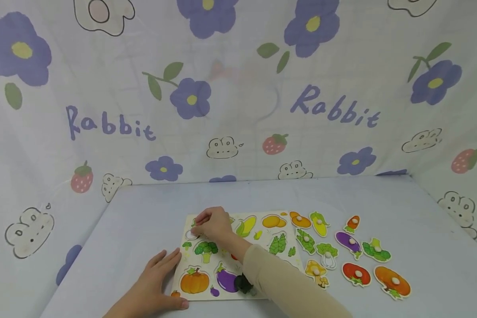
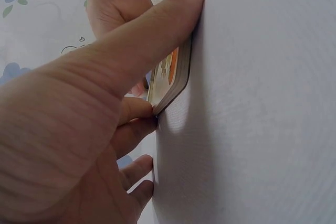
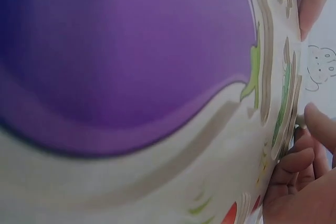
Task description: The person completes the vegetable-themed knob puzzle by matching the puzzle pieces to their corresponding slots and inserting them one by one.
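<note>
A white wooden puzzle board (image 1: 232,297) with printed vegetables lies on the table. My left hand (image 1: 153,280) rests against its near-left corner, with straight fingers along the left side and the thumb on the front edge. At the board's far-left corner my right hand (image 1: 214,225) pinches the pale knob (image 3: 300,121) of a puzzle piece between thumb and fingers. That piece sits low over the board's surface, mostly hidden by the hand. In the right wrist view, the printed eggplant (image 3: 126,66) fills the foreground.
Right of the board lie several loose knobbed vegetable pieces, among them a pumpkin (image 1: 387,276), a tomato (image 1: 350,269), a broccoli (image 1: 371,247), an eggplant (image 1: 346,240) and a carrot (image 1: 353,221). A patterned curtain (image 1: 238,88) hangs behind the table (image 1: 135,221).
</note>
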A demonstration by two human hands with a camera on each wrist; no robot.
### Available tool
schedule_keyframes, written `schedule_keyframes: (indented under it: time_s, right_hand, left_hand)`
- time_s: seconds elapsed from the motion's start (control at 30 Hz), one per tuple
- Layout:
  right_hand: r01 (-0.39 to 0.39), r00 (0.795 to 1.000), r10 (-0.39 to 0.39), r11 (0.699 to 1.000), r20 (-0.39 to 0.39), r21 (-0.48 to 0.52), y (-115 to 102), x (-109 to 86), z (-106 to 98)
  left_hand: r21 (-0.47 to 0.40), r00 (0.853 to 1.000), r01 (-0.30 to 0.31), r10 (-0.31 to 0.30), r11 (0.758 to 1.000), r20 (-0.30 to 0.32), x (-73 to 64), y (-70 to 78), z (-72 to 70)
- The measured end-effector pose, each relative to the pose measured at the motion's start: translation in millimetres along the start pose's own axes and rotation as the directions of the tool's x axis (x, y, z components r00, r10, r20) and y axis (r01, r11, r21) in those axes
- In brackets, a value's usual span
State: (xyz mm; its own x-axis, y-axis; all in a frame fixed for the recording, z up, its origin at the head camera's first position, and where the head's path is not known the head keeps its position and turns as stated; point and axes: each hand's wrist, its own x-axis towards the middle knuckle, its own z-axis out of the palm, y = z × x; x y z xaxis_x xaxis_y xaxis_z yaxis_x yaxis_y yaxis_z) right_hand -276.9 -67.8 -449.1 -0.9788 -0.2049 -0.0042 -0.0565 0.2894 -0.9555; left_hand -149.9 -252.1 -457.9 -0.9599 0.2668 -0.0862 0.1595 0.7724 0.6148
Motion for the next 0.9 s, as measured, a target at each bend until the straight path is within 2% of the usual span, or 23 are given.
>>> schedule_keyframes:
  time_s: [0.27,0.67,0.9]
  right_hand:
    - [0.026,1.0,-0.026,0.999,0.0,0.035,-0.3,1.2,0.1]
    - [0.001,1.0,0.001,0.999,-0.028,0.049,3.9,2.6,1.3]
    - [-0.03,0.999,0.031,0.999,-0.045,0.025,3.4,2.2,1.7]
  left_hand:
    - [-0.005,1.0,-0.016,0.016,1.0,-0.003,0.4,0.8,-1.2]
    - [0.002,1.0,0.006,-0.006,1.0,0.004,0.0,3.3,-2.3]
    - [0.001,1.0,-0.004,0.004,1.0,0.01,-1.0,4.3,-3.2]
